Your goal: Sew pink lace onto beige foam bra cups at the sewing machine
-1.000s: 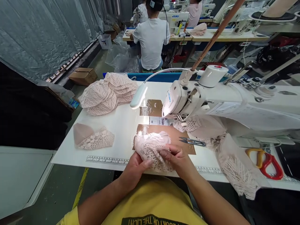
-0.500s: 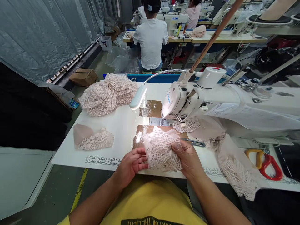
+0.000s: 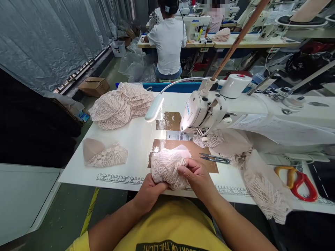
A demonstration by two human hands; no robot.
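Observation:
A pale pink lace piece with a sheer lining edge is held between both hands over the front of the table. My left hand grips its lower left edge, the thumb on top. On its right side, my right hand pinches the lace between thumb and fingers. Thread snips lie just beyond my right hand. The sewing machine head stands behind the lace, its lamp shining on the table. More lace lies under the needle area.
A lace stack sits at the back left, a folded lace and mesh piece at the left. Lace hangs over the front edge at right, beside scissors. A ruler strip runs along the edge. A co-worker sits ahead.
The lace piece has shifted left and is more bunched. My left fingers have closed on its edge, and my right hand has moved left, away from the snips.

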